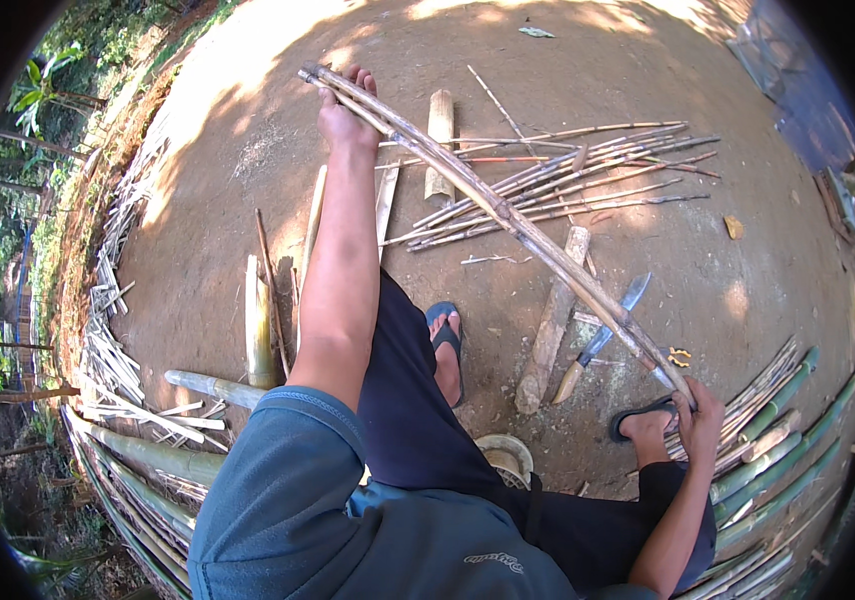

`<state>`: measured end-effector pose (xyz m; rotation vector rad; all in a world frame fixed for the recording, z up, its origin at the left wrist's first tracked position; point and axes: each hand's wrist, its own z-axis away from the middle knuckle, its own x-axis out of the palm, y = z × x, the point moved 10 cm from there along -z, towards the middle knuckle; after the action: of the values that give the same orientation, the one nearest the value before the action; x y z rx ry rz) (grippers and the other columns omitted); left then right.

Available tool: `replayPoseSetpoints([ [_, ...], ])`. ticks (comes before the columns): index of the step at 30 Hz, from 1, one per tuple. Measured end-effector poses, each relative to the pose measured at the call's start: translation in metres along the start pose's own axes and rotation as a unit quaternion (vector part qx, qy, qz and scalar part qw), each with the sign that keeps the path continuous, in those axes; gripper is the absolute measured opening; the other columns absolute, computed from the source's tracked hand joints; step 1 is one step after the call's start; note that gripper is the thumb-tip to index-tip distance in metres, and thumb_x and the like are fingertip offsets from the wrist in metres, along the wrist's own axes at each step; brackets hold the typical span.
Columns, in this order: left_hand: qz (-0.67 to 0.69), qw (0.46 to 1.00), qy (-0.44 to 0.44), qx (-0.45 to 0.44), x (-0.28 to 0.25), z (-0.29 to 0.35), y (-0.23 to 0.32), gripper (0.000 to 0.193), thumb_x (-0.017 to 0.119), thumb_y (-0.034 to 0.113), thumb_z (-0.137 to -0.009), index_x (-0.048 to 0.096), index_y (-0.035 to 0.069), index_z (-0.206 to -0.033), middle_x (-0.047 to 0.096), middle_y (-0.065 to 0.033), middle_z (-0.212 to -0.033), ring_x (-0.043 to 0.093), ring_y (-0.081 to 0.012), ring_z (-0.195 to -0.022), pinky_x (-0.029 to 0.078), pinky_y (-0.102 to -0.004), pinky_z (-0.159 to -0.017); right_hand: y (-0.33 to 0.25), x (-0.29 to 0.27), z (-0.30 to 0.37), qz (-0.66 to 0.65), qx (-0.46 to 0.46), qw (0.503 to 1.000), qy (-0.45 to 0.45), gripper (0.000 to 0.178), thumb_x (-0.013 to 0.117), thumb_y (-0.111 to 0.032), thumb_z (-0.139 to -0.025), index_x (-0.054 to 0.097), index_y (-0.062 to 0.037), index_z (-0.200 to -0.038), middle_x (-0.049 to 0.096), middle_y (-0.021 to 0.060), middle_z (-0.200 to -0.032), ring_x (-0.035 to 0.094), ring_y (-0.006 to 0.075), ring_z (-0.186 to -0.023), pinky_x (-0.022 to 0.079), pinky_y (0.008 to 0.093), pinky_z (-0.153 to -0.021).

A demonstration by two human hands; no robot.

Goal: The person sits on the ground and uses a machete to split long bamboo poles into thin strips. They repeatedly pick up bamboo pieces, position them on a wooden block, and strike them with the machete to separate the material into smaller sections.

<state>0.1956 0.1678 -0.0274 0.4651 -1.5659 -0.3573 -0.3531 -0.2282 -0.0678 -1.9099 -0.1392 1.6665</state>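
**Long bamboo pole (508, 218) held up at both ends**

In the head view, the pole is held slantwise in front of the body, above the ground. Its far end is gripped between thumb and fingers of the left hand (348, 122); its near end is clasped in the right hand (703, 420). The hands are set wide apart. A second, thinner length seems to be lined up beside the pole at the left hand, though where it ends cannot be told.

For good handling, both ends should be kept firmly supported, with fingers kept clear of any split edges. The pole is best carried well above the knife (598, 343) and the loose sticks (588, 180), so that nothing is snagged.

Between the legs, a round, pale-rimmed container (493, 440), possibly a basket, is partly covered by clothing; its contents cannot be made out. No other container is clearly seen.
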Motion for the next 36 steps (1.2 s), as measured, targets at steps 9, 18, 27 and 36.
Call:
replayPoseSetpoints([
  [9,-0.084,0.993,-0.055,-0.063,-0.002,-0.023,-0.016,0.035,0.031,0.027,-0.100,0.050,0.000,-0.091,0.053,-0.0112,-0.078,0.052,-0.0193,-0.066,0.053,-0.0324,-0.064,0.015,-0.017,-0.009,0.024,-0.029,0.999,0.035,0.032,0.067,-0.033,-0.085,0.067,-0.0081,-0.105,0.068,0.0145,-0.093,0.065,0.0359,-0.081,0.051,0.0431,-0.068],
  [18,-0.066,0.988,-0.033,-0.133,-0.044,-0.044,-0.041,0.036,0.037,0.028,-0.104,0.037,0.011,-0.073,0.035,0.0001,-0.060,0.042,-0.0147,-0.053,0.046,-0.0293,-0.053,0.025,-0.001,-0.010,0.095,0.010,0.995,-0.013,0.047,0.053,-0.059,-0.088,0.061,-0.0146,-0.102,0.064,0.0120,-0.072,0.064,0.0353,-0.069,0.047,0.0463,-0.059],
  [27,-0.528,0.788,0.315,-0.023,-0.095,0.005,-0.028,0.034,0.042,0.033,-0.099,0.040,0.000,-0.101,0.045,-0.0157,-0.094,0.049,-0.0278,-0.086,0.049,-0.0431,-0.079,0.028,0.023,-0.014,0.107,0.054,0.990,-0.073,0.063,0.051,-0.072,-0.079,0.063,-0.0104,-0.085,0.054,0.0129,-0.053,0.060,0.0348,-0.055,0.046,0.0457,-0.054],
  [36,-0.687,0.426,-0.586,-0.050,0.060,0.272,-0.211,0.062,0.063,0.047,-0.089,0.052,0.006,-0.133,0.061,-0.0180,-0.125,0.055,-0.0313,-0.120,0.042,-0.0451,-0.102,0.008,0.095,-0.058,0.120,-0.021,0.978,-0.167,0.065,0.050,-0.074,-0.075,0.067,-0.0123,-0.087,0.060,0.0097,-0.061,0.066,0.0315,-0.068,0.050,0.0430,-0.058],
])
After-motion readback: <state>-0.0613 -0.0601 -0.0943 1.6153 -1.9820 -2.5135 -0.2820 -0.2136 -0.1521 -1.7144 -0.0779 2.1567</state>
